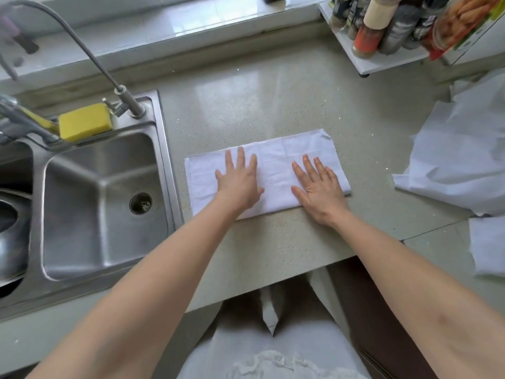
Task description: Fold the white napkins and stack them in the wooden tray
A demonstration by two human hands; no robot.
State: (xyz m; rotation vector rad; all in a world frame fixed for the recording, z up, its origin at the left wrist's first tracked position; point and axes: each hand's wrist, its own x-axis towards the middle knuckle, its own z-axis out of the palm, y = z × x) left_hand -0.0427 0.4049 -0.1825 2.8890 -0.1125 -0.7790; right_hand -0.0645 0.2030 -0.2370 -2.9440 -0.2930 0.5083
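— Where is the napkin?

— The folded white napkin (pixel 276 162) lies flat on the countertop (pixel 273 99), under both my palms. My left hand (pixel 239 181) presses its left half, my right hand (pixel 319 187) its right half, the 2 hands apart.

— Are your fingers gripping it?

— No. All fingers (pixel 240 157) are straight and spread, flat on the cloth, holding nothing.

— And around them?

— More white napkins (pixel 459 160) lie loose, well to the right of my right fingers. The steel sink (pixel 101 198) is left of my left fingers, a yellow sponge (pixel 86 120) on its far rim. Spice bottles (pixel 382 26) stand beyond my right fingertips.
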